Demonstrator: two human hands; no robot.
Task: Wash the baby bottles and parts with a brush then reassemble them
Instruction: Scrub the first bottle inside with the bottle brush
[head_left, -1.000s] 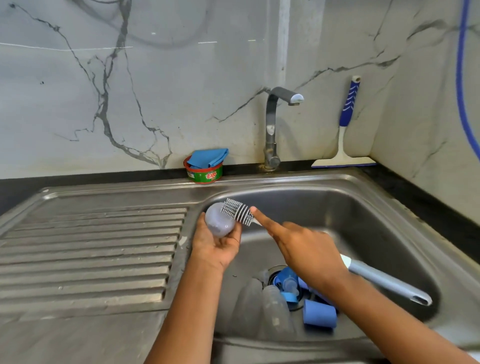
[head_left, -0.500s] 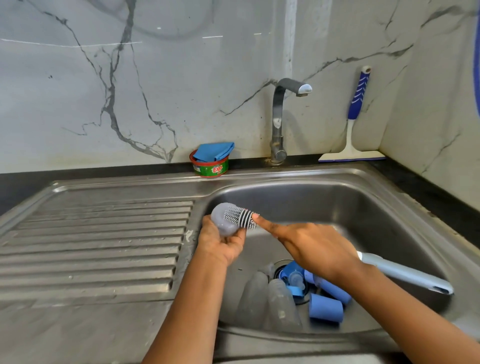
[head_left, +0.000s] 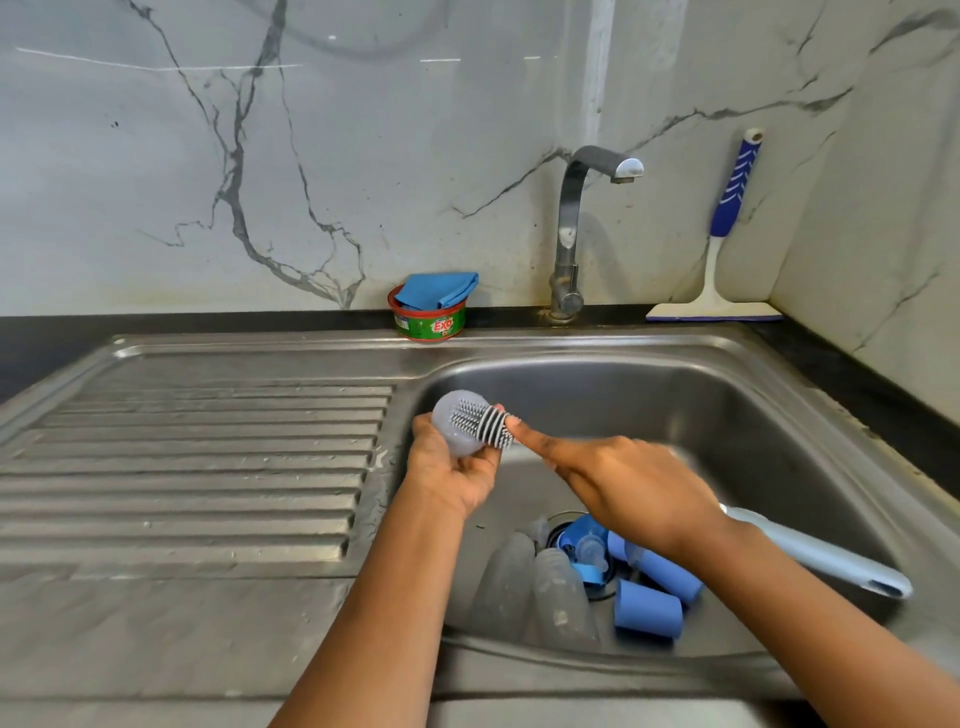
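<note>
One brush (head_left: 492, 427) inside clear cap (head_left: 448, 434)

Brush (head_left: 494, 427) in clear cap (head_left: 447, 422) over sink (head_left: 675, 405)

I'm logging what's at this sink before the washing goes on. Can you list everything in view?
sink: one, stainless steel, ribbed drainboard on its left
tap: one, grey metal, behind the basin
squeegee: one, blue and white, leaning on the back wall, right
soap tub: one, green and red, left of the tap
cloth: one, blue, in the soap tub
bottles: two, clear, lying in the basin
caps: two, blue, lying right of the bottles
ring parts: count unclear, blue, over the drain
brush: one, pale grey handle, black-and-white bristles
clear part: one, translucent, at the brush head
left hand: holds the clear part
right hand: grips the brush, index finger extended
</note>
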